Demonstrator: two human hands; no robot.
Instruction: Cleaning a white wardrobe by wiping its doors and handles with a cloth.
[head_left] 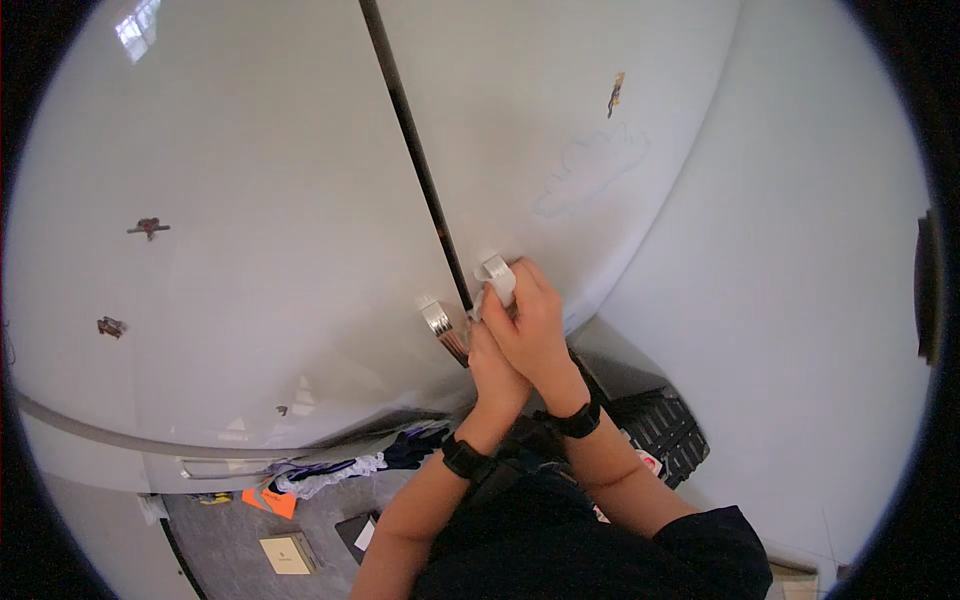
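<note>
The right hand (pixel 537 325) grips the handle (pixel 495 268), at twelve o'clock from the left hand (pixel 497 378), apparently to steady it, while a blurred pale scrap (pixel 480 303) nears the left fingertips, whose hold I cannot tell.

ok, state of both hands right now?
Left hand: curled; whether it holds anything can't be told.
Right hand: closed around a pale, shiny piece at the right white door.

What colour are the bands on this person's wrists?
Both the left wristband and right wristband are black, as the head view shows.
</note>
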